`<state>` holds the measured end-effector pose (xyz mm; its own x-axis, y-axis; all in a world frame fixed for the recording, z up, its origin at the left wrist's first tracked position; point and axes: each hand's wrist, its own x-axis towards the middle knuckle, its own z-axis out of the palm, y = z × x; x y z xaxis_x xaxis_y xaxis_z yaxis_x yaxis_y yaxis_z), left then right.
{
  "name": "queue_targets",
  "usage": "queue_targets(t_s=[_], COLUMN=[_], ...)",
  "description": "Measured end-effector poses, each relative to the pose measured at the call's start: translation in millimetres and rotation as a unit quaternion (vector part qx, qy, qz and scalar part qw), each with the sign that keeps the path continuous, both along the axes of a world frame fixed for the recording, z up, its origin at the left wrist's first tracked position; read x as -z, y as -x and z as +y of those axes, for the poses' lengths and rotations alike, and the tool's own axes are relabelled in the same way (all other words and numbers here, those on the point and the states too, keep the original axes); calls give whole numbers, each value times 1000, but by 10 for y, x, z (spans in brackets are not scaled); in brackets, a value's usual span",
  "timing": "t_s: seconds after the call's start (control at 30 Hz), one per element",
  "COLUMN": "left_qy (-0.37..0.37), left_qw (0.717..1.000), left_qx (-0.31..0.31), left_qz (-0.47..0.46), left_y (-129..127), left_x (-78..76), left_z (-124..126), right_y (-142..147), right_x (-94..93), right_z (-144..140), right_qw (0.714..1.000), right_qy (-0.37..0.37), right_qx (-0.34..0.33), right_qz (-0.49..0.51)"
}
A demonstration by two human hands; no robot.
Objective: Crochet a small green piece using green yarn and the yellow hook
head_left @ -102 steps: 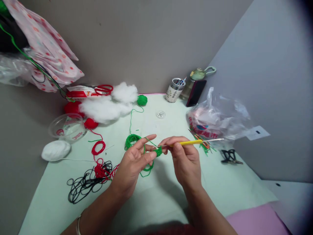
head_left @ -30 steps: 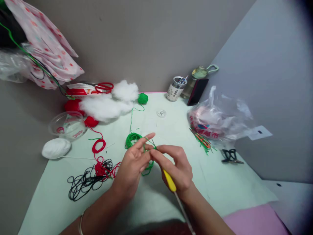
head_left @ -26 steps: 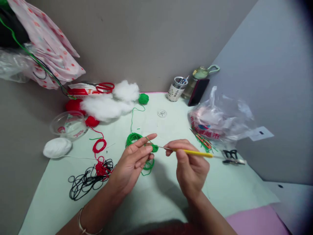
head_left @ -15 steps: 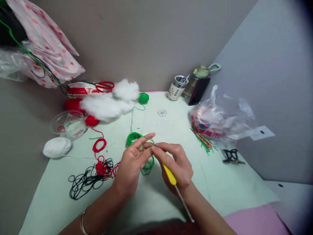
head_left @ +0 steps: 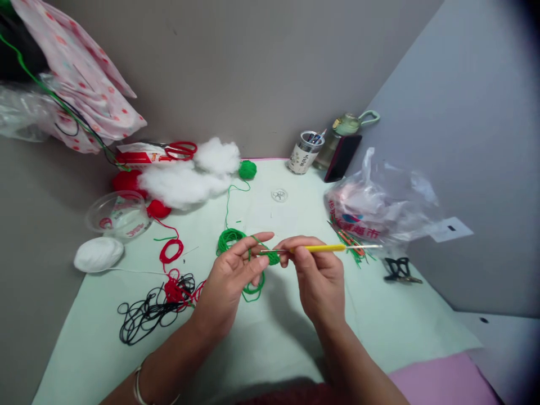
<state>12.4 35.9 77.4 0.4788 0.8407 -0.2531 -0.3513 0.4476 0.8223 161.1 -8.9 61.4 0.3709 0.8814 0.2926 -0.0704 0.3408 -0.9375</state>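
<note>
Green crochet piece (head_left: 273,258) served as landmark, small, few rounds judged done, most work left. Far left of it: white ball (head_left: 98,253), black cord tangle (head_left: 147,314), red yarn (head_left: 171,251). Left hand (head_left: 230,278) just left, fingers pinched on piece, green strand (head_left: 253,289) looped below. Right hand (head_left: 318,275) just right, fingers clamped on yellow hook (head_left: 320,247), tip at piece. Plastic bag (head_left: 379,205) far right.
</note>
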Motion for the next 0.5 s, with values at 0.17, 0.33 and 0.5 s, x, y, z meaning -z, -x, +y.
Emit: queue_targets(t_s=[0.17, 0.33, 0.5], left_qy=[-3, -27, -9], left_qw=[1000, 999, 998], left_qx=[0, -22, -51], left_qz=[12, 38, 29], left_y=[19, 17, -22], left_x=[2, 23, 17], left_z=[12, 3, -32], right_y=[-22, 3, 60], right_x=[-48, -80, -29], right_z=[2, -66, -138], right_qw=[999, 991, 888], right_qy=[14, -26, -147], right_qx=[-13, 29, 91], right_qz=[41, -125, -426])
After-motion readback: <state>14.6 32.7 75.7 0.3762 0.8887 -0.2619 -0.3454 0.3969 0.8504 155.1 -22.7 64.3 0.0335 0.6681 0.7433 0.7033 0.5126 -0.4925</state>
